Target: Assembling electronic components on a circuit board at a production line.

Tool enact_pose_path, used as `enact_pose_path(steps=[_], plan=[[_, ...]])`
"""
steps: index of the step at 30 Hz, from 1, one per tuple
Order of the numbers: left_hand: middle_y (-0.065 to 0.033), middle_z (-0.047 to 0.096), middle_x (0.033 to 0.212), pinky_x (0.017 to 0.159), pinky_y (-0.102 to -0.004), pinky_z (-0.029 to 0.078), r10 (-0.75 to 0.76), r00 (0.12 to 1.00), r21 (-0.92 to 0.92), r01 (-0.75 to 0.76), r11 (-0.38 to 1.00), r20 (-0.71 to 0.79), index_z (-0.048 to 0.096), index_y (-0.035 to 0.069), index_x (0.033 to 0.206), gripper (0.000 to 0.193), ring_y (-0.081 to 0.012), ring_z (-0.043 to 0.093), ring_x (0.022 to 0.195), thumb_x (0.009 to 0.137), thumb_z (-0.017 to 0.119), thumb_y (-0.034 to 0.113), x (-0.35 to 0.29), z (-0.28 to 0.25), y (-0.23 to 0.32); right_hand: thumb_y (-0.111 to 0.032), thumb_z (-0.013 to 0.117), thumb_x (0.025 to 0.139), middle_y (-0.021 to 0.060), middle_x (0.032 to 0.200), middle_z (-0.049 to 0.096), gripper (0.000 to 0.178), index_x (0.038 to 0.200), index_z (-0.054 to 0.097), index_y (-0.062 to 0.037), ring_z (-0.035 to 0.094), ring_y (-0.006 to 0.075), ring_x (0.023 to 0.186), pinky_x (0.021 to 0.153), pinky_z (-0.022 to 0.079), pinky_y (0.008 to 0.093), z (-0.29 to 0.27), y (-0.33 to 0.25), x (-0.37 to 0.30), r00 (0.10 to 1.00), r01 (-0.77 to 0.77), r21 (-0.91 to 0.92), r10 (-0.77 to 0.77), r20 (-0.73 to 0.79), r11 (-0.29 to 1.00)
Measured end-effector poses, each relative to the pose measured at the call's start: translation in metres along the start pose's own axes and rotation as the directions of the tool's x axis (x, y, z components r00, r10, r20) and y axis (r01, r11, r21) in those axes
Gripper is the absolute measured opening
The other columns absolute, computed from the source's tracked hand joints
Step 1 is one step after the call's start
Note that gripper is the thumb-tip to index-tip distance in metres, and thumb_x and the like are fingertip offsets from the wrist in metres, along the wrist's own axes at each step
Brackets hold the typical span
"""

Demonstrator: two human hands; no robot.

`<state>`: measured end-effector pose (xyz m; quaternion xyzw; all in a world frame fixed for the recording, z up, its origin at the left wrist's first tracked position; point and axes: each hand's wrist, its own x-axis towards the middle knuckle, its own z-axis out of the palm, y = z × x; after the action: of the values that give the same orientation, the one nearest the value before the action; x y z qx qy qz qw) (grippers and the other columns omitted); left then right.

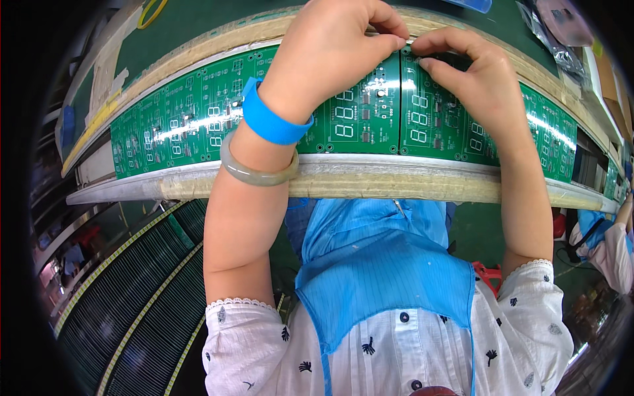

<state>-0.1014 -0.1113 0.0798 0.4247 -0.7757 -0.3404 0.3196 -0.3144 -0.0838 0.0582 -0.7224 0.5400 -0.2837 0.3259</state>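
Note:
A long row of green circuit boards (366, 142) lies in front of me, printed with white digit outlines and fitted with small parts. My left hand (337, 49) reaches across to the far edge of the boards, thumb and forefinger pinched together there. Anything between those fingertips is too small to make out. Just right of it, beyond the seam between two boards, my right hand (477, 69) curls thumb and forefinger close together over the far corner of the right-hand board. Whatever it may hold is hidden. Both hands partly cover the boards.
Pale rails (396, 181) run along the near and far sides of the boards. Dark racks (132, 310) with many slots stand at lower left. A yellow ring (152, 13) and a plastic bag (551, 39) lie beyond the far rail. Another person's sleeve (611, 254) shows at right.

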Motion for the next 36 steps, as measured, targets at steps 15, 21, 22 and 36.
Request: enact_pose_path(steps=[15, 21, 22, 36], plan=[[-0.0062, 0.068, 0.082, 0.085, -0.0418, 0.034, 0.148, 0.988, 0.408, -0.15, 0.901, 0.038, 0.073, 0.008, 0.079, 0.004, -0.0272, 0.056, 0.091, 0.081, 0.071, 0.011, 0.001, 0.019, 0.007, -0.01, 0.07, 0.091, 0.0018, 0.098, 0.072, 0.02, 0.109, 0.072, -0.0006, 0.064, 0.0081, 0.092, 0.084, 0.051, 0.0231, -0.012, 0.013, 0.007, 0.998, -0.07, 0.207, 0.07, 0.004, 0.976], [-0.0087, 0.071, 0.082, 0.083, -0.0469, 0.041, 0.317, 0.948, 0.561, -0.249, 0.789, -0.025, 0.077, 0.01, 0.08, 0.008, -0.0295, 0.064, 0.092, 0.08, 0.07, 0.013, 0.0, 0.031, -0.016, -0.01, 0.068, 0.092, 0.0027, 0.099, 0.072, 0.019, 0.108, 0.072, -0.0013, 0.065, 0.0088, 0.092, 0.084, 0.052, 0.0244, -0.011, 0.017, 0.008, 0.998, -0.062, 0.259, 0.063, 0.004, 0.964], [-0.0087, 0.071, 0.082, 0.083, -0.0469, 0.041, 0.317, 0.948, 0.564, -0.25, 0.787, -0.023, 0.077, 0.01, 0.08, 0.008, -0.0295, 0.064, 0.092, 0.08, 0.07, 0.013, -0.001, 0.03, -0.016, -0.01, 0.068, 0.092, 0.0027, 0.099, 0.072, 0.019, 0.108, 0.072, -0.0013, 0.065, 0.0088, 0.092, 0.084, 0.052, 0.0244, -0.01, 0.01, 0.008, 0.998, -0.06, 0.263, 0.061, 0.003, 0.963], [-0.0057, 0.071, 0.085, 0.087, -0.0477, 0.038, 0.32, 0.946, 0.624, -0.28, 0.73, 0.05, 0.076, 0.011, 0.078, 0.005, -0.0271, 0.063, 0.098, 0.079, 0.071, 0.013, 0.0, 0.03, -0.009, -0.009, 0.066, 0.088, 0.0075, 0.086, 0.073, 0.019, 0.101, 0.071, 0.0035, 0.066, 0.011, 0.08, 0.075, 0.053, 0.0271, -0.015, -0.009, 0.008, 0.986, -0.167, 0.304, 0.164, 0.033, 0.938]])
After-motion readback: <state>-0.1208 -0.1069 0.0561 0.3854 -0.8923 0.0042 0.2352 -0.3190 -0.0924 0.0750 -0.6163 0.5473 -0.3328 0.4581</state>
